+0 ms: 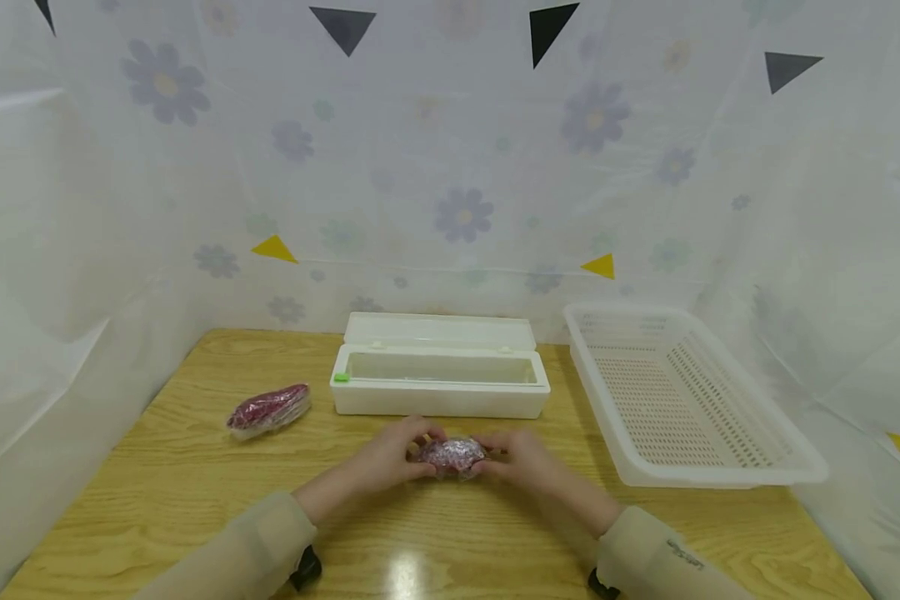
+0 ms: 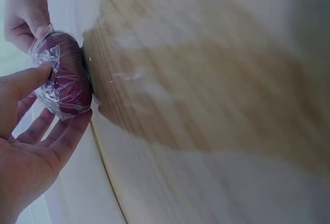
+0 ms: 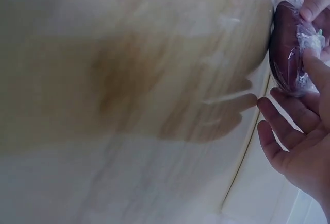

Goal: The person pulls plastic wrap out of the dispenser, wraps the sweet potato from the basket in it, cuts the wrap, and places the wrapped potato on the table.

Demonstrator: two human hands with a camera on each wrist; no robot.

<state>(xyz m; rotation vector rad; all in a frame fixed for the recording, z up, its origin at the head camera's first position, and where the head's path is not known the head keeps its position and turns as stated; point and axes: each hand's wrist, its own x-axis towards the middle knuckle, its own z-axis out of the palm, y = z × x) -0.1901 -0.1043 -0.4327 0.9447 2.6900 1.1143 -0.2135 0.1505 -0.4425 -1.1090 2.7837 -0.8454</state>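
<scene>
Between the two hands, low over the wooden table, is a purple-red oblong bundle (image 1: 453,456) in crinkled clear cling film, apparently a sweet potato. My left hand (image 1: 397,454) holds its left end, thumb on the film (image 2: 61,77) and fingers at the far side. At the other end my right hand (image 1: 521,460) pinches it with thumb and forefinger; in the right wrist view its other fingers (image 3: 281,126) spread loosely away from the bundle (image 3: 289,49). Just behind the hands stands a white cling-film dispenser (image 1: 442,400), lid raised, with a green slider (image 1: 342,377) at its left.
A second film-wrapped purple-red piece (image 1: 268,412), longer, lies on the table (image 1: 217,517) at the left. A white perforated basket (image 1: 720,477) occupies the right side. Behind everything hangs a flower-printed white curtain (image 1: 390,167).
</scene>
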